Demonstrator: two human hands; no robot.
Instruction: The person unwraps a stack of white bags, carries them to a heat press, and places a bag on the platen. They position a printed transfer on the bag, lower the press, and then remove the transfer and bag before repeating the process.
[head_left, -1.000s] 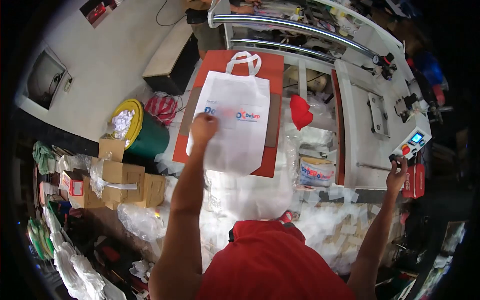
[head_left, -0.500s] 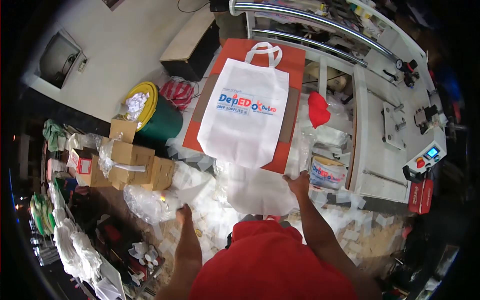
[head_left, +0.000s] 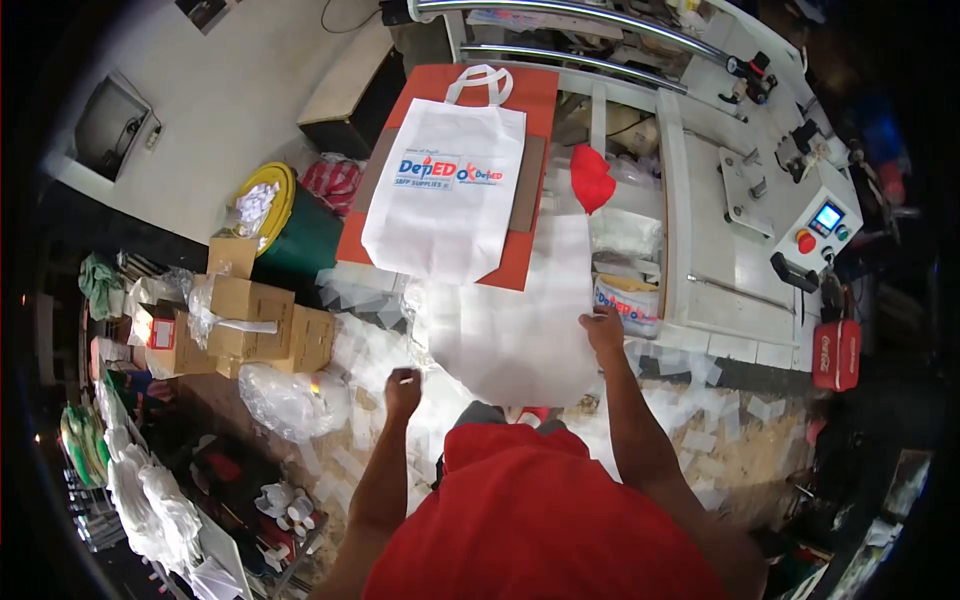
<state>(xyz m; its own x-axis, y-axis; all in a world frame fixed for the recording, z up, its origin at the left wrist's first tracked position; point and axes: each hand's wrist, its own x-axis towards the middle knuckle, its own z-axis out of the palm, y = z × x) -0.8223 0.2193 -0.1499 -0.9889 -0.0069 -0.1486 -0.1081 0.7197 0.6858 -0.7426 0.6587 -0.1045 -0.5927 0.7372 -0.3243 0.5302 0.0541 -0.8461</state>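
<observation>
A white tote bag (head_left: 440,215) printed with blue and red "DepED" lettering lies flat on an orange-red board (head_left: 545,130), handles at the far end. Below it, closer to my body, spreads a plain white sheet-like piece (head_left: 510,345). My left hand (head_left: 403,392) hovers left of that piece, fingers curled in, with nothing showing in them. At the piece's right edge is my right hand (head_left: 603,328), its thumb apart from loosely bent fingers. Just beyond it sits a box of printed pieces (head_left: 627,300).
On the right stands a press machine with a control box (head_left: 825,225) and a metal rail (head_left: 590,60). A red cloth (head_left: 592,180) hangs on its frame. Cardboard boxes (head_left: 250,310) and a green bin with a yellow rim (head_left: 285,200) stand left. White scraps litter the floor.
The view has shifted, so the bag and board appear further left and up. My left hand has risen, and the white sheet formerly beside it no longer shows there. My right hand's fingers are more bent.
</observation>
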